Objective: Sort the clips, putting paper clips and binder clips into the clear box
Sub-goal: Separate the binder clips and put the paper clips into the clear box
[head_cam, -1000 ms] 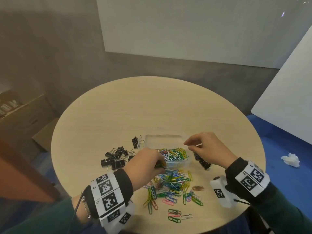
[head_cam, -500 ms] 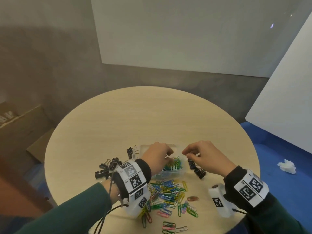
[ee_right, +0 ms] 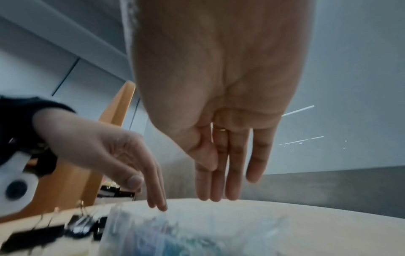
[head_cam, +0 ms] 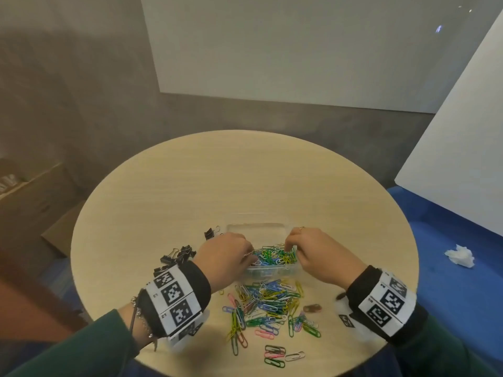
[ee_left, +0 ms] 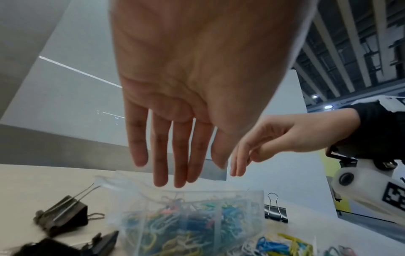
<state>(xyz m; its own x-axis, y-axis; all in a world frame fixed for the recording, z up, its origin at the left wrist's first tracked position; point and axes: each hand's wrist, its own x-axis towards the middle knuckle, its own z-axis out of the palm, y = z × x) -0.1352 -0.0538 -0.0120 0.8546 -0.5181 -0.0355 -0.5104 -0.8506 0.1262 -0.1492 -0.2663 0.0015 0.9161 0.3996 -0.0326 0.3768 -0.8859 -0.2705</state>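
Observation:
A clear box (head_cam: 255, 225) stands on the round wooden table (head_cam: 217, 180), its near compartment full of coloured paper clips (head_cam: 273, 255). My left hand (head_cam: 249, 254) hangs over the box's left end with straight fingers (ee_left: 160, 173) pointing down and nothing in them. Over the right end my right hand (head_cam: 290, 246) also points its straight fingers (ee_right: 217, 188) down, the thumb lying against the forefinger. Loose paper clips (head_cam: 266, 303) lie in front of the box. Black binder clips (head_cam: 177, 257) are heaped to its left, with another binder clip (ee_left: 275, 213) at its right end.
One binder clip (head_cam: 211, 233) lies apart near the box's far left corner. A crumpled tissue (head_cam: 460, 255) lies on the blue floor to the right. Cardboard boxes (head_cam: 32, 202) stand left of the table, and a white board (head_cam: 462, 145) leans at the right.
My left hand has lifted from the loose paper clip pile to above the box. My right hand has shifted left from beside the box's right end to over it.

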